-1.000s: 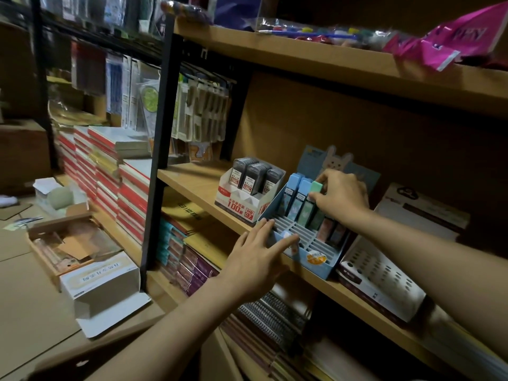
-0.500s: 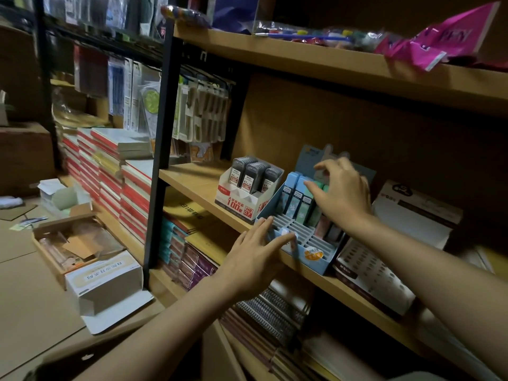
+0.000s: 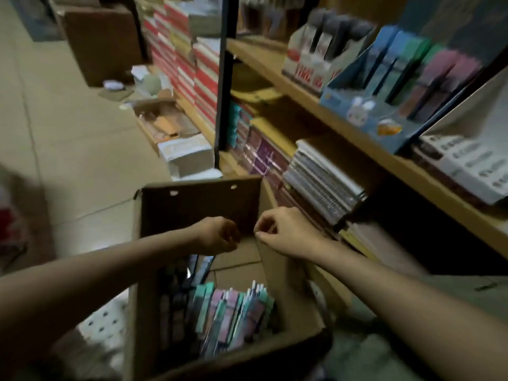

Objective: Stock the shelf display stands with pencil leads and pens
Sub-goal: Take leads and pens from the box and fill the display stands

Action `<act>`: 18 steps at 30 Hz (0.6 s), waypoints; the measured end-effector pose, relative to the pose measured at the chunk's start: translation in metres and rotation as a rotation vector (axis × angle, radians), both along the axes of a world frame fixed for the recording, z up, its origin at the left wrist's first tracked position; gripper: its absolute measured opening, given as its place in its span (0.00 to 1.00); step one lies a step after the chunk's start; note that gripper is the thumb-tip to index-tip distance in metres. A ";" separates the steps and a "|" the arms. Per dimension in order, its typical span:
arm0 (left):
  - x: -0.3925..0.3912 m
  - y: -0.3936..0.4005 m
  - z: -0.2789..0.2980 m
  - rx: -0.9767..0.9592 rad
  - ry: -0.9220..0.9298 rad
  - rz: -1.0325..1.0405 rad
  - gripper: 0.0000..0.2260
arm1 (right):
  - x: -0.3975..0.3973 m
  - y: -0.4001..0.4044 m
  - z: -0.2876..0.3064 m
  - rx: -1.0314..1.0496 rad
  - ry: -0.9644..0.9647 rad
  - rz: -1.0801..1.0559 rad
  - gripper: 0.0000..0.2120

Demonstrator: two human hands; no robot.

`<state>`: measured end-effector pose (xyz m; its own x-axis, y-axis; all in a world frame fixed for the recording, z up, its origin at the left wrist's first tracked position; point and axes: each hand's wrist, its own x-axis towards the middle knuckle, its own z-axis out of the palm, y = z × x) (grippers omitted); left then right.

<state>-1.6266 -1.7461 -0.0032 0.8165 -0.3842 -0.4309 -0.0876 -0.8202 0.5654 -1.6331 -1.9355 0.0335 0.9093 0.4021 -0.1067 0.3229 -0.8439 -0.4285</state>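
Frame blurred, camera tipped down. I see both hands over an open cardboard box (image 3: 198,273) on the floor, beside the wooden shelf (image 3: 365,138).

Left hand (image 3: 217,235): curled loosely above the box's far end, fingers folded in; I can't tell whether it holds anything.

Right hand (image 3: 286,232): at the box's right wall near the far flap, thumb and forefinger pinched together; anything held there is too small or blurred to make out.

Inside the box, near end: packs of pens (image 3: 236,317) in teal, pink and purple, standing on edge, with darker packs just left of them.

On the shelf, upper right: blue display stand (image 3: 379,116) with a rabbit on its front, holding blue, green and pink lead cases (image 3: 412,64). Just left of it, touching, a white-and-red stand (image 3: 310,70) with dark cases. Spiral notebooks (image 3: 324,182) are stacked on the shelf below.
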 end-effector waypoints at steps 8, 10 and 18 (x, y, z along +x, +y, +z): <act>-0.091 0.008 -0.121 0.014 0.319 0.487 0.18 | -0.010 0.015 -0.117 -0.244 0.440 0.079 0.19; -0.100 0.001 -0.141 -0.065 0.350 0.698 0.19 | -0.013 0.013 -0.137 -0.310 0.508 0.079 0.25; -0.096 -0.010 -0.188 -0.082 0.240 0.893 0.21 | -0.025 0.000 -0.193 -0.507 0.574 0.166 0.44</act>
<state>-1.7225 -1.7560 -0.1907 0.7167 0.3069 -0.6263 0.6841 -0.4838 0.5458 -1.6580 -1.9352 -0.1591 0.5886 0.3046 -0.7488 0.3067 -0.9412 -0.1417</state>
